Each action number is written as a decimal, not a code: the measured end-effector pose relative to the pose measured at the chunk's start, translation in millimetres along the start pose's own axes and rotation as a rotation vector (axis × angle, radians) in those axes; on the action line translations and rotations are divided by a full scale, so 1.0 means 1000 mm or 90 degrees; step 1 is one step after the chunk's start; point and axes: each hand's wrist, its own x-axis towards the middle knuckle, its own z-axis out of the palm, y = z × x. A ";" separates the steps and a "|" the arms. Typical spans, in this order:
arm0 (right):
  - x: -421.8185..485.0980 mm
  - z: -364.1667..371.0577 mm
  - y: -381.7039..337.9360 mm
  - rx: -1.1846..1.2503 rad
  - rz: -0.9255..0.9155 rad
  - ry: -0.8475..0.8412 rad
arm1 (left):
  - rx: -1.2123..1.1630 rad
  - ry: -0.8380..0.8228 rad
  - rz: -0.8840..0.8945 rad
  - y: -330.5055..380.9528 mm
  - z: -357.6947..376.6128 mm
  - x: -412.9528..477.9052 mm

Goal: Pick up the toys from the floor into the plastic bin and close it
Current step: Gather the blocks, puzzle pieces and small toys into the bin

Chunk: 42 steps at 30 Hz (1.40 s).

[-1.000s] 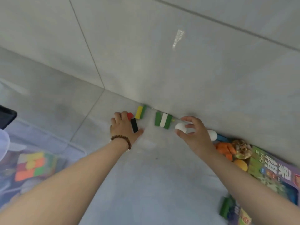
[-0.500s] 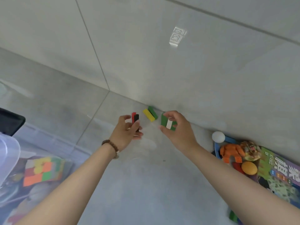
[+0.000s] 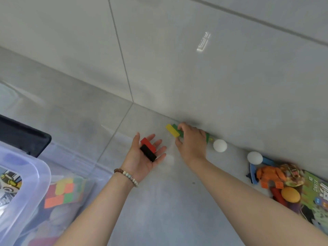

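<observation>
My left hand (image 3: 144,158) lies palm up with straight fingers, a red block (image 3: 148,143) and a black block (image 3: 148,152) resting on it. My right hand (image 3: 192,142) is curled over green blocks (image 3: 179,131) at the foot of the wall, right beside a yellow block (image 3: 172,130). More green shows under its wrist side. The clear plastic bin (image 3: 41,174) stands open at the lower left, with a coloured cube puzzle (image 3: 62,194) inside. Two white balls (image 3: 220,145) (image 3: 255,158) lie along the wall to the right.
A pile at the right holds an orange figure (image 3: 269,174), an orange ball (image 3: 290,194), a red piece (image 3: 278,195), a blue piece (image 3: 266,161) and a green picture book (image 3: 316,201). A black object (image 3: 26,137) sits behind the bin. The tiled wall rises just behind the blocks.
My left hand has turned palm up and flattened under the red and black blocks. My right hand has carried its green blocks back to the wall, beside the yellow one.
</observation>
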 end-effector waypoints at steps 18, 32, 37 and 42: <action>-0.034 -0.026 0.001 0.447 0.083 -0.060 | 0.037 0.011 0.048 -0.011 0.005 0.005; -0.046 -0.005 0.043 0.048 0.026 -0.127 | 0.223 0.049 0.106 -0.026 0.017 0.008; -0.082 -0.005 0.063 0.096 -0.069 -0.159 | 0.229 0.053 0.096 -0.030 0.013 0.004; -0.080 -0.008 0.056 0.223 0.107 -0.019 | 0.233 0.045 0.065 -0.042 0.014 -0.003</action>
